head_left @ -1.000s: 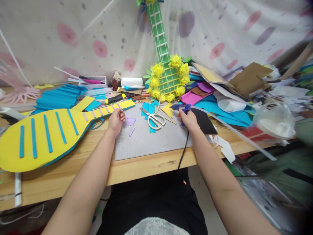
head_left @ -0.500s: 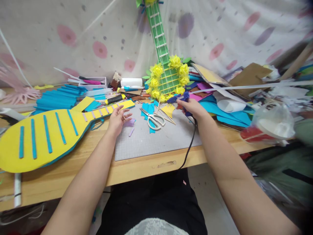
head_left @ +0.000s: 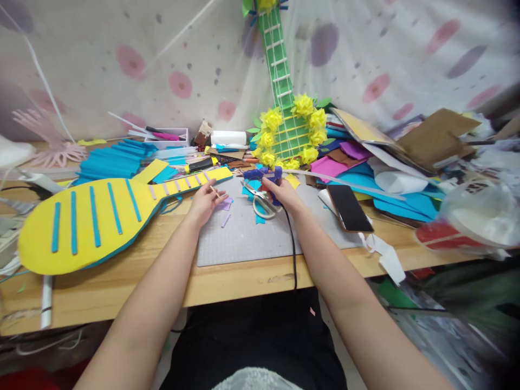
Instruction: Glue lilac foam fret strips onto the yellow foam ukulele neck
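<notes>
My right hand (head_left: 280, 192) grips a dark blue glue gun (head_left: 265, 175) with a long white glue stick (head_left: 349, 185) trailing right and a black cord (head_left: 291, 238) dropping over the table edge. It hovers over the scissors (head_left: 260, 200) on the grey cutting mat (head_left: 252, 241). My left hand (head_left: 205, 203) rests at the mat's left edge, fingers pinched on a thin pale stick (head_left: 214, 189), beside small purple strips (head_left: 225, 206). The yellow foam guitar (head_left: 105, 214) with blue bars lies to its left.
A green guitar with yellow flowers (head_left: 292, 130) leans against the dotted cloth. A phone (head_left: 349, 208) lies right of the mat. Blue foam strips (head_left: 109, 160), coloured sheets (head_left: 353, 162), cardboard (head_left: 434, 135) and a plastic bag (head_left: 475, 214) crowd the wooden table (head_left: 122, 281).
My right hand carried the glue gun left, from the mat's far right to above the scissors. My left hand opened, then pinched a thin stick. The phone is now uncovered.
</notes>
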### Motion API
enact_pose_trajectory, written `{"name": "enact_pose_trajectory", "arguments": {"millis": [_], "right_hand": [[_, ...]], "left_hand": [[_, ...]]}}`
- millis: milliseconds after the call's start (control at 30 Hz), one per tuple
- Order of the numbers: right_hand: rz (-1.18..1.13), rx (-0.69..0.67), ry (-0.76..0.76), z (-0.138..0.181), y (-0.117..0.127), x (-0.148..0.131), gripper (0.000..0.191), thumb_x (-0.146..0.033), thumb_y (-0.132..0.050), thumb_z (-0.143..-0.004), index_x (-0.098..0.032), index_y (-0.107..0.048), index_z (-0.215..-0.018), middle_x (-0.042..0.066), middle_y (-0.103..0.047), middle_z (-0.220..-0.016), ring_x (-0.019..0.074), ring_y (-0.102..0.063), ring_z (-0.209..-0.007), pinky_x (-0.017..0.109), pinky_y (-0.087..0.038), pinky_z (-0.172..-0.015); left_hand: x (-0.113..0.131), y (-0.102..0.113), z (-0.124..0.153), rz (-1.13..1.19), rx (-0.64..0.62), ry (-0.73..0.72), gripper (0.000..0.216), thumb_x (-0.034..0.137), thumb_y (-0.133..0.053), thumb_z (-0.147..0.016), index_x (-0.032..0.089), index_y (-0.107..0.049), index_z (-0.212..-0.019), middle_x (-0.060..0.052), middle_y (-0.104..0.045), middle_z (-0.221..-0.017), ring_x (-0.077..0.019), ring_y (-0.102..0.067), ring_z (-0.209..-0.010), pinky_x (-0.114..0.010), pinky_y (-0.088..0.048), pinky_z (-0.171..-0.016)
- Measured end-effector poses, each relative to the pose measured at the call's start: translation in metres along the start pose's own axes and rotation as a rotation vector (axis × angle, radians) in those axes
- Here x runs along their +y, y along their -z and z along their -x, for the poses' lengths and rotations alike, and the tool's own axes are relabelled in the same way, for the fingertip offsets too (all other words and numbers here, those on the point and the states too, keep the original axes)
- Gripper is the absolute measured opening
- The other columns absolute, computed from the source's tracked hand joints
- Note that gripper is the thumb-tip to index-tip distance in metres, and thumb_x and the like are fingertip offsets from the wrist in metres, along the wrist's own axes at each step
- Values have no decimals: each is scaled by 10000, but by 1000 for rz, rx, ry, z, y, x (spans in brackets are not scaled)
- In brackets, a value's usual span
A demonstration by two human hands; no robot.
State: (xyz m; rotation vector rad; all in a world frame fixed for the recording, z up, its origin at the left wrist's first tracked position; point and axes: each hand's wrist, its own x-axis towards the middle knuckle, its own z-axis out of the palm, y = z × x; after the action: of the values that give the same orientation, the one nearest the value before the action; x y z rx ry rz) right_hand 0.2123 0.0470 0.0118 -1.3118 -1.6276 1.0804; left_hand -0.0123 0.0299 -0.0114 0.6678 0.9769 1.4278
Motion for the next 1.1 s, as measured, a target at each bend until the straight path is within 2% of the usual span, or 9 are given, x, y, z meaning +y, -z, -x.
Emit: {"name": "enact_pose_trajectory", "arguments": {"millis": [133,333,467,733,933,1100], "right_hand": [[-71,-35,-17,10,-4,9,456,-598,-535,-711,-145,-583,-682,-40,-444,-437,73,-396,-406,210,-316,-433],[-114,-71,-18,15,1,12,448,-577,-585,-684,-130,-588,-668,-36,-442,-452,68,-399,-418,214,-320,-439],[-109,-163,23,16,0,11,444,-571,-557,-717,-129,-605,-710,-21,-485,-489,74,-430,-442,214,-334,-456],[-58,-216,48,17,-4,12,459,-592,-506,-747,-141,-567,-690,-35,-450,-467,62,-396,-422,200,-319,-437],[-34,-228,43,18,-6,11,409,-551,-550,-728,-147,-551,-657,-42,-447,-443,62,-398,-395,202,-329,-424],[19,-217,8,20,-6,3,416,-551,-556,-715,-147,-542,-616,-42,-434,-421,58,-384,-384,202,-324,-416]], "left_hand": [[-1,4,0,-80,-51,-6,456,49,-594,-698,199,-545,-1126,-5,-556,-728,-146,-641,-720,-312,-546,-670],[5,5,2,-150,-32,-22,286,213,-741,-586,119,-641,-836,8,-572,-676,-71,-551,-589,-225,-498,-578],[7,4,3,-143,-20,-2,315,281,-762,-569,121,-645,-815,10,-588,-666,-64,-547,-569,-227,-496,-592],[3,6,3,-197,-147,76,273,241,-709,-651,101,-650,-878,-28,-632,-681,-94,-599,-604,-257,-514,-651],[3,7,3,-194,-129,77,251,250,-705,-663,107,-658,-863,-19,-621,-668,-78,-584,-599,-230,-512,-633],[3,7,2,-185,-126,80,308,271,-747,-610,105,-667,-857,-13,-612,-666,-76,-570,-601,-222,-509,-610]]}}
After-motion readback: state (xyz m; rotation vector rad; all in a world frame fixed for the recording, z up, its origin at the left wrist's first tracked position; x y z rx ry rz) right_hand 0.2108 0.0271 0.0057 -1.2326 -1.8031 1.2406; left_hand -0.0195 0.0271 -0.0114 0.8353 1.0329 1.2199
